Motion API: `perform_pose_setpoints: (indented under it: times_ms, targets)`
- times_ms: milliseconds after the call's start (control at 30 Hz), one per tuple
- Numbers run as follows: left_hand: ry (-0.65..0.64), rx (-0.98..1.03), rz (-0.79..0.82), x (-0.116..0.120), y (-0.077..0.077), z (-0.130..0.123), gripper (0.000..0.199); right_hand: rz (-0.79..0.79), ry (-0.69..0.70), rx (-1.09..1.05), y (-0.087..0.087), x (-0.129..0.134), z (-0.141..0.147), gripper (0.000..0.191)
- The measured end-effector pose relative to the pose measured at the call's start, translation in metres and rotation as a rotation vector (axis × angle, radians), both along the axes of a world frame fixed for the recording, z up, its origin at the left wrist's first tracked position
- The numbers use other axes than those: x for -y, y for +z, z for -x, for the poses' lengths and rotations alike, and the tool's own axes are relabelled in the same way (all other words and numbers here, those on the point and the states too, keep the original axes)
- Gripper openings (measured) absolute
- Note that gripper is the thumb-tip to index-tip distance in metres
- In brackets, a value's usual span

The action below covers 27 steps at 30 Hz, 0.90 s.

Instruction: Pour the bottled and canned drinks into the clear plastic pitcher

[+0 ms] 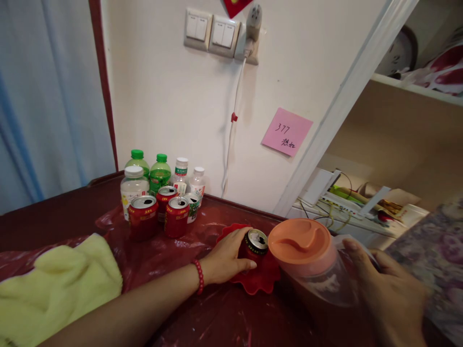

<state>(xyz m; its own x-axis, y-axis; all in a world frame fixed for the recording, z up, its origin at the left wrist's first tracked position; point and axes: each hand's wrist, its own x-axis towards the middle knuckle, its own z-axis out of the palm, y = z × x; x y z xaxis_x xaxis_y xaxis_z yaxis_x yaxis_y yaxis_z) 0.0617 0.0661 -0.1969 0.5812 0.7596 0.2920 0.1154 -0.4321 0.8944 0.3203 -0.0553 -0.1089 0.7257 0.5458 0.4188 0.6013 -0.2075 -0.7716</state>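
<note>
My left hand [226, 255], with a red bead bracelet at the wrist, is wrapped around a red drink can [253, 251] with its top opened. The can stands upright on a red scalloped plate [258, 284]. To the right, my right hand [388, 284] grips the handle of a clear plastic pitcher [336, 289] with an orange lid [304, 241]. The pitcher is tilted toward the can, its lid close beside the can's rim. Whether any liquid flows between them I cannot tell.
At the back left stand several bottles, including a green-capped one [160, 173], and red cans [177, 217]. A yellow towel [65, 284] lies at the left on the plastic-covered table [144, 270]. A white cord [231, 144] hangs down the wall. Shelves [415, 89] stand at right.
</note>
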Motion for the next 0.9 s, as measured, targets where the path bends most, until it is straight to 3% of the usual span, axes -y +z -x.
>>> perform_pose_setpoints:
  times_ms: [367,533,900]
  targets:
    - [0.003,-0.017,0.001,-0.001,0.000,0.000,0.083,-0.005,-0.006,-0.002,-0.006,-0.002,-0.006,0.070]
    - [0.000,-0.016,-0.009,0.000,0.001,-0.001,0.082,0.006,-0.076,-0.010,-0.011,-0.009,-0.016,0.078]
    - [0.002,-0.019,-0.014,0.000,0.001,0.000,0.082,-0.020,-0.001,-0.006,-0.003,0.000,-0.001,0.069]
